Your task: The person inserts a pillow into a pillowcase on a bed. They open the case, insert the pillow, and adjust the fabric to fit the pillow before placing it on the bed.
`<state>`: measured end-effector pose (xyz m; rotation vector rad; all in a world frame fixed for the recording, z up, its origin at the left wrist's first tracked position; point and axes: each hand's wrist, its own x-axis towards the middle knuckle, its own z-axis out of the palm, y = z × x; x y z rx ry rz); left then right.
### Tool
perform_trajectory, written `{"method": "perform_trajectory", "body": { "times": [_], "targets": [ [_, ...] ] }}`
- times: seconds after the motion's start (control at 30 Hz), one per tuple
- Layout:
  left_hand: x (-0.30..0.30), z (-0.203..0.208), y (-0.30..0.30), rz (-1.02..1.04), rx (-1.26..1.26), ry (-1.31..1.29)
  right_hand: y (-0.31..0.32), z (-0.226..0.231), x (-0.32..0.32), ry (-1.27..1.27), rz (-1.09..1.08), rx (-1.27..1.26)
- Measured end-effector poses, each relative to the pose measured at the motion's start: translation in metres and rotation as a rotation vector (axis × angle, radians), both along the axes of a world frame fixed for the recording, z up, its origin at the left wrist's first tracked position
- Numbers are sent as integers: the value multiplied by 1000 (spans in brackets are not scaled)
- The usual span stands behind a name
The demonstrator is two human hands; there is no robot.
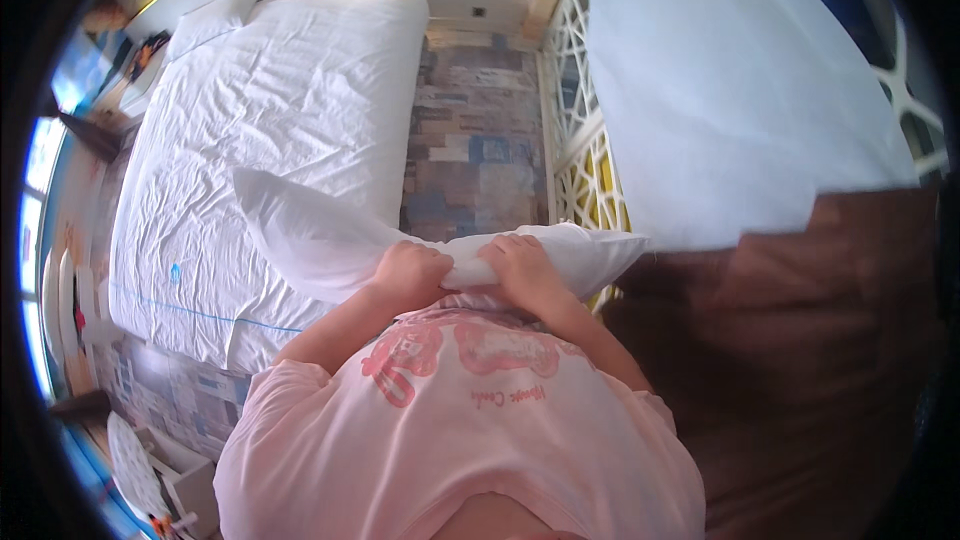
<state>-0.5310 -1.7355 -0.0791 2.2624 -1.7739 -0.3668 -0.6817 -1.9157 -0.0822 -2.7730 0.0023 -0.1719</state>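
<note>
A white pillow (320,235) is held up in front of my body, its two ends sticking out to either side. My left hand (412,270) is closed on its near edge, left of the middle. Close beside it, my right hand (520,265) grips the same edge. Between the hands the fabric sags and bunches. The pillow's left end overlaps the view of a bed (270,110) with a wrinkled white sheet. My fingertips are partly hidden in the cloth.
Another white pillow (215,22) lies at the bed's far left corner. Patchwork-patterned floor (470,130) runs right of the bed. A white lattice screen (580,160), a large hanging white cloth (740,90) and a dark brown curtain-like cloth (800,360) stand at the right. An open white drawer (190,480) is lower left.
</note>
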Motion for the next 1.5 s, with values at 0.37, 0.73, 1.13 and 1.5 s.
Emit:
{"method": "perform_trajectory", "body": {
  "times": [0.37, 0.73, 1.13, 1.5],
  "targets": [
    [115, 22, -65, 547, -167, 128, -125, 2, 194, -19, 380, 136],
    [308, -40, -128, 704, -197, 196, -241, -3, 421, 78, 511, 139],
    [568, -25, -296, 451, -217, 33, -384, 16, 632, -70, 396, 201],
    [712, 13, -453, 583, -302, -199, -569, 31, 844, -178, 503, -78]
  ]
}}
